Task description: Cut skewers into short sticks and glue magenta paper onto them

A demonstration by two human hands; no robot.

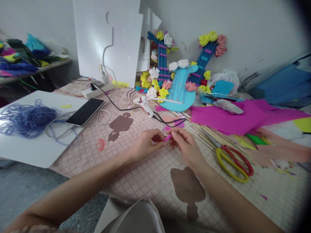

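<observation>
A small, narrow piece of magenta paper (167, 138) is pinched between my hands above the middle of the table. My left hand (148, 144) grips its left end between thumb and fingers. From the other side, my right hand (186, 146) closes on the right end, and its fingers partly hide the piece. Just beyond them lies a white glue gun (146, 107) with a black cord. To the right of my right hand, scissors (232, 161) with yellow and red handles rest on thin wooden sticks (206, 137).
Decorated blue paper shapes (181, 90) with crumpled paper flowers lean at the back wall. Magenta paper sheets (223, 118) cover the right side. On the left, a phone (85, 111) and blue-violet yarn (31, 118) lie on a white board (36, 153). A power strip (97, 90) stands behind.
</observation>
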